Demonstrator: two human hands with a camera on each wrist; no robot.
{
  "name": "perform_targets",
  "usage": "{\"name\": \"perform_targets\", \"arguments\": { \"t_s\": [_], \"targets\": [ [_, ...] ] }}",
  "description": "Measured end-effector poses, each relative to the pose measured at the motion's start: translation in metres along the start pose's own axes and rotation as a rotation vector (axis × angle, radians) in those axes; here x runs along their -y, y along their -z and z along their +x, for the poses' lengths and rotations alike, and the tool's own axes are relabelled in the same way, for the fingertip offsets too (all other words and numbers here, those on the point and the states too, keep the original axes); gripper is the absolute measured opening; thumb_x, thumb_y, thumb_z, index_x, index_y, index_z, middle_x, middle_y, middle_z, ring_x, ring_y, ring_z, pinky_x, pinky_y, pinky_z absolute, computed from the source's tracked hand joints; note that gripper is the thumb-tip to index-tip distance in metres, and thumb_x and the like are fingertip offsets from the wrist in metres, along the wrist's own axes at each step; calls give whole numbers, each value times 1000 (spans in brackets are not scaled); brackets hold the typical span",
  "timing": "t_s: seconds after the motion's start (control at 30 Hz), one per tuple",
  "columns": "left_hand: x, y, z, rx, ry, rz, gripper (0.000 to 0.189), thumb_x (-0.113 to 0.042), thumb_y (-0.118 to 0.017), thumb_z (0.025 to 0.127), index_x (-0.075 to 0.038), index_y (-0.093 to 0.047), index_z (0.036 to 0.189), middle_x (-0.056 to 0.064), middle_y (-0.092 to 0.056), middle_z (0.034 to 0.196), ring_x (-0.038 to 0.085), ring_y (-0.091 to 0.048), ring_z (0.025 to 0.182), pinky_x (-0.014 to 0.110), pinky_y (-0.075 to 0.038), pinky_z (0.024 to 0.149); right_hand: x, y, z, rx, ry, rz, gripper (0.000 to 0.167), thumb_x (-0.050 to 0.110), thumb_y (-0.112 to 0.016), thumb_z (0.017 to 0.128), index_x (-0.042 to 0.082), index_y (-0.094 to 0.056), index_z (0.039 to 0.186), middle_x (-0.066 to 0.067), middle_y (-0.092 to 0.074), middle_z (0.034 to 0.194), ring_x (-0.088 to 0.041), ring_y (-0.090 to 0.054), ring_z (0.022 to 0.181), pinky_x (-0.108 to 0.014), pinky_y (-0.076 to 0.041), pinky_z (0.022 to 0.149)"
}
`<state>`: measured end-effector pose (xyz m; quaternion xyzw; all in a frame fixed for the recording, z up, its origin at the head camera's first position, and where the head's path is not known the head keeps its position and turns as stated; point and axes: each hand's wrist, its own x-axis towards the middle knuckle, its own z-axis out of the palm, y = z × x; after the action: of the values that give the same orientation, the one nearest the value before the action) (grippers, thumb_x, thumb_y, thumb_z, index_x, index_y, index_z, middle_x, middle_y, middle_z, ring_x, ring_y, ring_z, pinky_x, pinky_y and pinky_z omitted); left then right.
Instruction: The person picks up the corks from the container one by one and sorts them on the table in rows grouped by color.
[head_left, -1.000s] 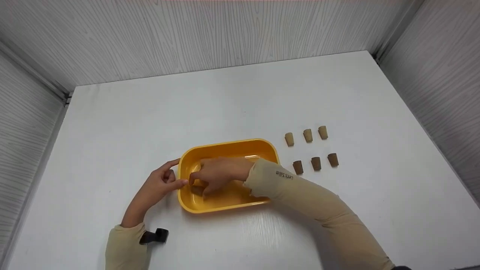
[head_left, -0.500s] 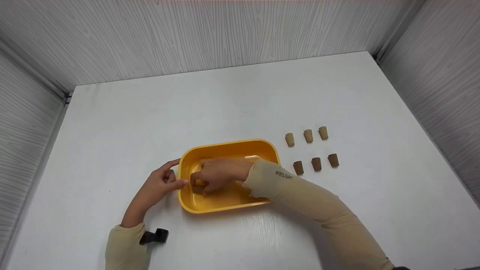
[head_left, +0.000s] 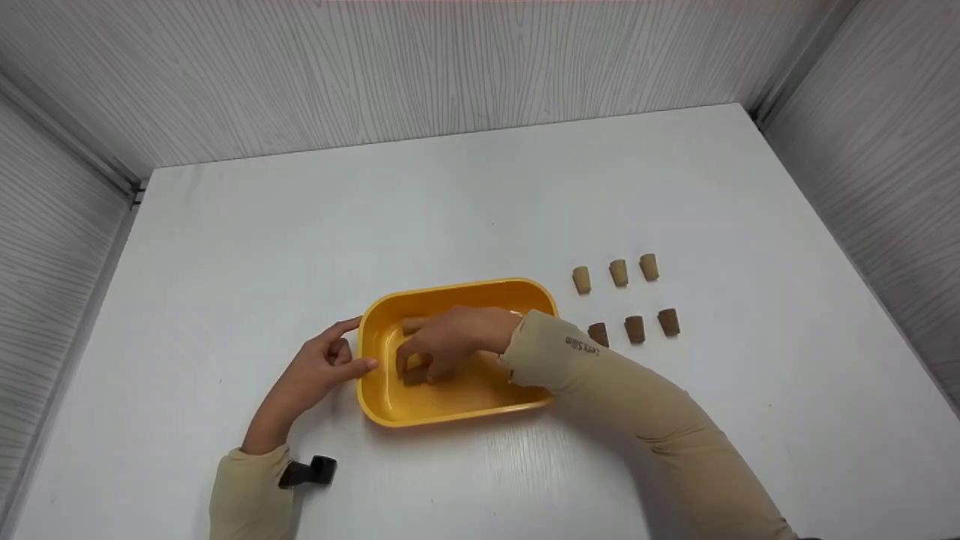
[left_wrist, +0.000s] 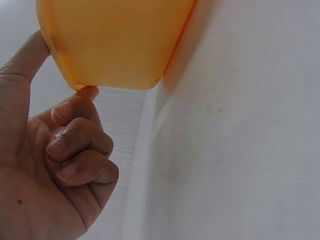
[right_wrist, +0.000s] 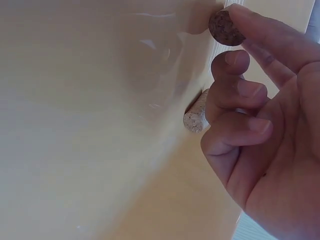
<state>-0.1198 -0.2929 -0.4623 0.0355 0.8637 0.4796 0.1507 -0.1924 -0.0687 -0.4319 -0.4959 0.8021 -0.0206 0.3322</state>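
Observation:
A yellow plastic tub (head_left: 457, 417) stands on the white table. My left hand (head_left: 319, 371) pinches its left rim between thumb and index finger; in the left wrist view the other fingers curl into the palm. Inside the tub, my right hand (head_left: 454, 337) pinches a dark brown cork stopper (head_left: 415, 376) low near the floor. In the right wrist view the dark cork's round end (right_wrist: 226, 31) shows by the thumb. A lighter cork (head_left: 412, 325) lies behind it in the tub, partly hidden by the hand.
Right of the tub, three light corks (head_left: 619, 273) form a back row and three dark corks (head_left: 634, 329) a front row. The right sleeve (head_left: 622, 386) crosses the tub's right rim. Grey wood-grain panels (head_left: 450, 67) border the table.
My right hand has shifted slightly right inside the tub, bringing the dark cork away from the left wall. More of the light cork shows now. The left hand has stayed on the rim.

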Motion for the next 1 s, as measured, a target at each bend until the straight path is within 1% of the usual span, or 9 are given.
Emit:
{"name": "perform_targets", "arguments": {
  "t_s": [0.13, 0.27, 0.4, 0.5, 0.6, 0.7, 0.83, 0.93, 1.0],
  "targets": [
    [-1, 0, -1, -3, 0, 4, 62, -30, -73, 86, -13, -48, 140, 1, -38, 74, 11, -36, 63, 23, -32, 58, 0, 0, -2, -11, -39, -8, 42, 36, -65, 92, 32, -54, 132, 7, -56, 109, -14, -52, 95, -30, -45, 91],
    [-1, 0, -1, -7, 5, 13, 62, -30, -73, 86, -14, -48, 140, 1, -38, 74, 12, -36, 63, 23, -32, 58, -1, -1, -2, -23, -52, 10, 37, 41, -64, 91, 31, -57, 125, 4, -55, 109, -14, -54, 93, -31, -47, 89],
    [0, 0, 0, -4, 11, 17, 63, -32, -73, 86, -14, -48, 140, 1, -39, 74, 12, -37, 63, 23, -32, 58, -3, -1, -1, -25, -36, 33, 26, 42, -62, 92, 33, -62, 116, 5, -54, 126, -12, -53, 105, -32, -45, 99],
    [0, 0, -1, -3, 12, 20, 63, -33, -73, 86, -14, -47, 141, 1, -39, 74, 12, -37, 63, 23, -32, 58, -4, 0, -2, -29, -15, 10, 19, 33, -61, 94, 34, -64, 113, 8, -58, 120, -12, -54, 102, -31, -45, 97],
    [0, 0, -1, -5, 8, 22, 63, -32, -72, 86, -14, -47, 141, 1, -39, 73, 12, -37, 63, 23, -33, 58, -6, 1, -3, -20, -2, -7, 19, 22, -59, 96, 32, -66, 111, 12, -62, 103, -14, -55, 92, -30, -46, 93],
    [0, 0, -1, -6, 5, 19, 62, -32, -72, 86, -15, -47, 141, 1, -39, 73, 12, -38, 63, 23, -32, 59, -7, 1, -5, -19, -7, -1, 22, 18, -58, 97, 32, -68, 111, 17, -65, 101, -10, -55, 95, -29, -45, 95],
    [-1, -1, 0, -3, 4, 17, 63, -31, -73, 86, -15, -47, 141, 0, -38, 73, 12, -37, 63, 23, -32, 59, -8, 0, -7, -35, -4, -32, 28, 18, -58, 96, 34, -66, 118, 17, -65, 112, -8, -55, 102, -29, -46, 91],
    [-1, -1, 0, -4, 9, 17, 63, -31, -73, 86, -15, -47, 141, 0, -38, 73, 12, -37, 63, 23, -32, 59, -8, 0, -9, -55, -9, -54, 34, 24, -64, 93, 35, -60, 125, 14, -59, 122, -10, -56, 97, -29, -47, 85],
    [-2, -1, 0, -6, 15, 20, 63, -31, -73, 86, -15, -47, 141, 0, -38, 73, 12, -37, 63, 23, -32, 59, -8, 0, -11, -65, -16, -33, 35, 30, -68, 90, 32, -60, 124, 11, -54, 125, -11, -56, 92, -29, -46, 84]
  ]
}}
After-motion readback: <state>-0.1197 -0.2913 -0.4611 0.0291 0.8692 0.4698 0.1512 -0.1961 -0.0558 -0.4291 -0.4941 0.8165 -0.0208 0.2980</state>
